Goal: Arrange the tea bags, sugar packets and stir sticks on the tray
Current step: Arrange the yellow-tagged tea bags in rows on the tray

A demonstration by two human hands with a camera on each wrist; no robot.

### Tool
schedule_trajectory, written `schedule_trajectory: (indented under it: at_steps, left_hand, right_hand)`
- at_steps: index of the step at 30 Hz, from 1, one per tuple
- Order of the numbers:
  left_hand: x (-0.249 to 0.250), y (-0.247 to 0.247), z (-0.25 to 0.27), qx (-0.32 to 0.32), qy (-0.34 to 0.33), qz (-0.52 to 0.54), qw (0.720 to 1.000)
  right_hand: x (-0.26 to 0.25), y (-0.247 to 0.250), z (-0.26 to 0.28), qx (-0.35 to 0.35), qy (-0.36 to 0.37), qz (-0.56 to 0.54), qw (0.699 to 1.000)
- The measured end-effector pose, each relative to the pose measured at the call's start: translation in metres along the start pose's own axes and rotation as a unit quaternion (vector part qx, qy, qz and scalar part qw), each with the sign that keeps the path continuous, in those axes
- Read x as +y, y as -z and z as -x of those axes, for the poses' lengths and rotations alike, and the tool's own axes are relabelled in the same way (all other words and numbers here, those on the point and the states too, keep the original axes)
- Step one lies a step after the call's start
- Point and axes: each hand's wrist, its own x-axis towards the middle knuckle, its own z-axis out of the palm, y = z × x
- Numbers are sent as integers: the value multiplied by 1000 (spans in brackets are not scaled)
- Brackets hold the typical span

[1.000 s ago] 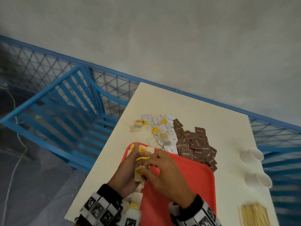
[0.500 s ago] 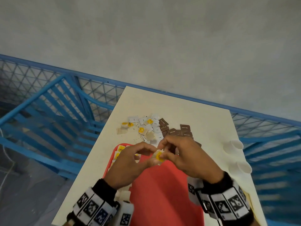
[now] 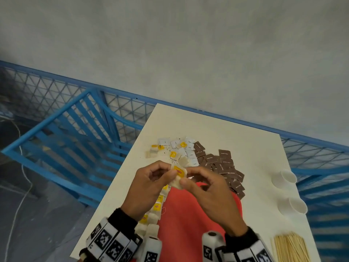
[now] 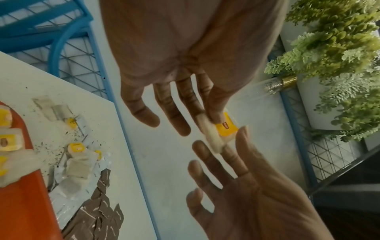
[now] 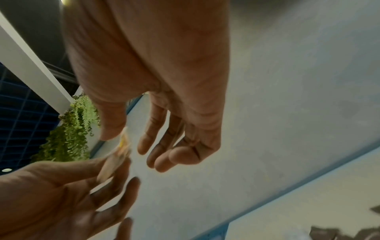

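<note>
Pinching one tea bag [image 3: 178,174] between them, left hand [image 3: 149,188] and right hand [image 3: 209,193] hover above the tray [image 3: 188,224].

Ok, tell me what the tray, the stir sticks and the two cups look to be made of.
Tray: looks like moulded plastic, a smooth, uniform red-orange surface with a rounded corner.
Stir sticks: probably wood or bamboo, thin pale tan sticks in a loose bundle.
Cups and: plain matte white, lying on their sides; paper or thin plastic, the head view cannot settle which.
</note>
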Motion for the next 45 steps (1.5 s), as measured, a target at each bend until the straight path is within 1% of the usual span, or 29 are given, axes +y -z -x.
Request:
schedule_trajectory:
  at_steps: [2, 5, 8, 10, 13, 15, 18, 19, 21, 24, 27, 29, 34, 37, 39, 41, 42, 43, 45]
  left_hand:
    - [-2, 6, -1, 8, 11, 7, 1000]
    - [-6, 23, -5, 33, 29, 6, 999]
    - [-10, 42, -8, 41, 37, -12, 998]
    - [-13, 52, -7, 51, 39, -33, 997]
    - [-25, 69, -1, 92, 53, -100, 989]
    - [-37, 84, 7, 109, 93, -112, 983]
    - [-61, 107, 24, 82, 169, -138, 972]
    - [-69, 114, 29, 70, 185, -161, 967]
    - [-85, 126, 39, 54, 215, -196, 955]
    - [-102, 137, 46, 36, 244, -224, 943]
    - [-109, 140, 50, 17, 257, -229, 939]
    - [-112, 141, 49, 8, 263, -233, 936]
    - [-118, 145, 44, 7, 278, -227, 933]
    - [-121, 147, 40, 7, 275, -234, 932]
    - [-122, 147, 36, 1, 267, -241, 933]
    - [-119, 145, 29, 0, 261, -234, 936]
    - [-117, 143, 25, -2, 258, -235, 937]
    - [-115, 142, 19, -6, 251, -237, 938]
    - [-111, 141, 6, -16, 232, -250, 940]
  right_hand:
    - [0, -17, -6, 7, 6, -12, 1000]
    - [3, -35, -18, 25, -8, -42, 999]
    - [3, -48, -29, 8, -23, -63, 998]
    - [9, -58, -35, 4, -52, -83, 995]
    - [42, -80, -40, 30, -126, -82, 988]
    - [80, -97, -39, 24, -202, -39, 978]
    - [131, -127, -29, 6, -338, -15, 941]
    - [143, -137, -28, 8, -364, -13, 931]
    - [155, -154, -30, 10, -390, -3, 921]
    - [164, -175, -42, 27, -397, 5, 918]
    - [165, -189, -51, 65, -405, 9, 912]
    - [163, -193, -55, 84, -392, 43, 915]
    - [154, -196, -57, 32, -364, 155, 918]
    - [152, -193, -54, 32, -312, 205, 927]
    - [152, -192, -52, -8, -265, 242, 933]
    - [151, -190, -50, -79, -232, 276, 929]
    - [150, -188, -51, -103, -224, 279, 928]
    - [148, -182, -53, -107, -218, 268, 933]
    - [141, -162, -63, -85, -228, 229, 943]
